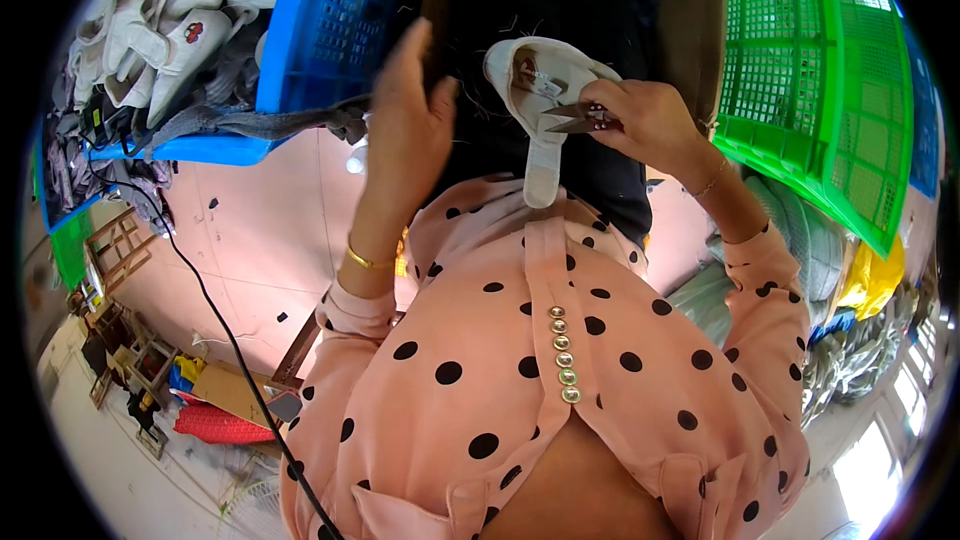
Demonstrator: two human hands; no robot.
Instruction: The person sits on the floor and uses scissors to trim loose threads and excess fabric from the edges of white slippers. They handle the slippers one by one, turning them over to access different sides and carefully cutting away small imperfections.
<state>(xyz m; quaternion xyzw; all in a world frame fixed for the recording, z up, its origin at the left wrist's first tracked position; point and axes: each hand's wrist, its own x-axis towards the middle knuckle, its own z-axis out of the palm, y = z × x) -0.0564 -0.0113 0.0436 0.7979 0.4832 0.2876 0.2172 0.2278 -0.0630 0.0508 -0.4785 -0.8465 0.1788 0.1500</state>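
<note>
On the dark cloth (470, 130), what's lying?

White shoe (550, 90), strap (542, 175) pointing at the polka-dot shirt (480, 350).

Right hand (645, 125)?

Closed round metal snips (572, 124), blades apart, over the shoe.

Left hand (408, 128)?

Nothing in it that I can see; thumb (442, 98) spread, raised near the blue basket (335, 25). Green basket (778, 60) over on the right.

No words or numbers can be read. Dark marks inside the pale shoe (528, 116) are too small to make out; a white shoe (182, 58) at upper left bears a little red picture.
</note>
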